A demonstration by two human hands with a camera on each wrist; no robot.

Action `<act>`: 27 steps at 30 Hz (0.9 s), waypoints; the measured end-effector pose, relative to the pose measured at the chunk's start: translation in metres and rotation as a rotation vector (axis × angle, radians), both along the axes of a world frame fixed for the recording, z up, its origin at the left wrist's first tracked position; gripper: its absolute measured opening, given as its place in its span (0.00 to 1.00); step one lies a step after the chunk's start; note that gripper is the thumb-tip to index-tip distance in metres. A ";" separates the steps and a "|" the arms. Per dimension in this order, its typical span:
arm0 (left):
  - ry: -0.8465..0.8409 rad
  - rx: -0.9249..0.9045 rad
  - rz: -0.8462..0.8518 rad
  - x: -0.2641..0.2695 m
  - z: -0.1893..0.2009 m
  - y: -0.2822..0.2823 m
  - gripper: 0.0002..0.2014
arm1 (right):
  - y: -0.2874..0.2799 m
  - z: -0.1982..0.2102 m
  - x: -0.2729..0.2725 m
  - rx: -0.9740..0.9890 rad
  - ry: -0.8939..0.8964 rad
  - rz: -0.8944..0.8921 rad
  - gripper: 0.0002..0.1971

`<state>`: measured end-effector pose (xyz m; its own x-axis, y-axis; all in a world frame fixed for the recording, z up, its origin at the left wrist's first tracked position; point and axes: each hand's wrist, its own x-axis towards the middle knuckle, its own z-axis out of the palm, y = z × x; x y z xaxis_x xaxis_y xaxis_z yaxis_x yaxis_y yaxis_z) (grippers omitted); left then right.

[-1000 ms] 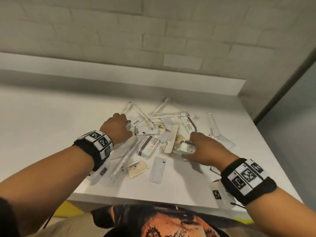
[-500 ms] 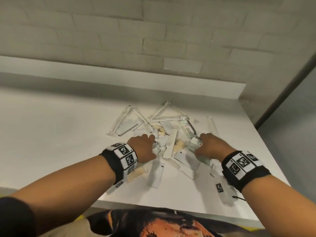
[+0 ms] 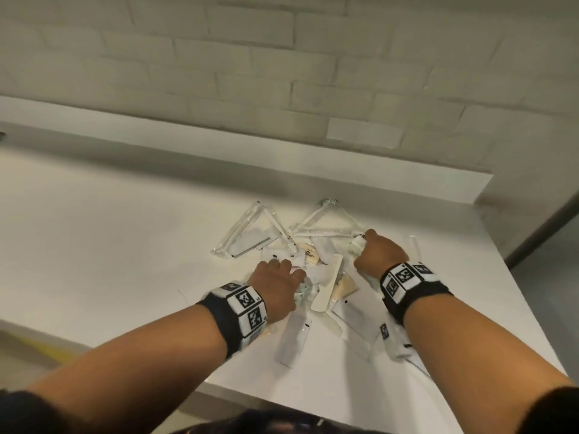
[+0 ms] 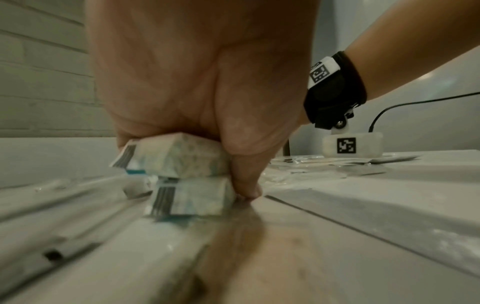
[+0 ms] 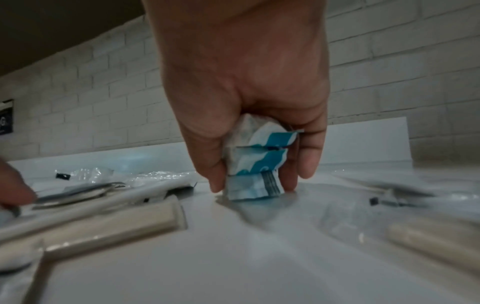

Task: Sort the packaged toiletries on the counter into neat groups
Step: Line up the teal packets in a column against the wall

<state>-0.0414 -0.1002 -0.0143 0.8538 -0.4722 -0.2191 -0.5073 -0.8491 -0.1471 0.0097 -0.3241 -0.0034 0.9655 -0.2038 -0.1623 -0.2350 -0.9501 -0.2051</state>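
Observation:
A heap of packaged toiletries (image 3: pixel 313 252) lies on the white counter (image 3: pixel 109 245): clear-wrapped toothbrushes, combs, flat sachets. My left hand (image 3: pixel 279 289) is down on the near side of the heap; in the left wrist view its fingers and thumb (image 4: pixel 244 185) grip two stacked small boxes (image 4: pixel 187 176) with pale blue print. My right hand (image 3: pixel 376 255) is at the heap's right side and pinches a bunch of blue-and-white sachets (image 5: pixel 257 162), their lower ends touching the counter. A cream comb (image 3: pixel 329 283) lies between the two hands.
A raised white backsplash (image 3: pixel 344 164) and a brick wall run behind the counter. The counter's right edge (image 3: pixel 532 308) and front edge (image 3: pixel 282 399) are close to the heap. Wide bare counter stretches to the left. Wrapped long items (image 5: pixel 109 226) lie near my right hand.
My right hand has moved away from me to the heap's far right with the sachets. My left hand has stayed low on the near side of the heap.

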 end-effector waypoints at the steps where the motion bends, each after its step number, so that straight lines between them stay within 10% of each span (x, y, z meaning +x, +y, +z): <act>1: -0.018 -0.028 -0.018 -0.003 -0.001 0.001 0.32 | -0.001 0.000 0.000 -0.009 0.012 0.004 0.26; 10: 0.068 -0.798 0.161 0.005 0.051 0.050 0.35 | 0.000 0.037 -0.003 0.221 -0.137 -0.094 0.25; 18: 0.290 -1.096 0.530 0.072 0.043 0.186 0.27 | 0.172 0.060 -0.006 0.358 0.112 0.247 0.30; 27: 0.375 -0.711 0.423 0.089 0.011 0.282 0.25 | 0.287 0.020 0.014 -0.026 0.184 0.304 0.33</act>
<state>0.0472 0.1817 -0.0028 0.9181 -0.2653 -0.2946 -0.0412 -0.8030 0.5945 0.0237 -0.0375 0.0169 0.9375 0.0823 -0.3381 0.0286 -0.9866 -0.1607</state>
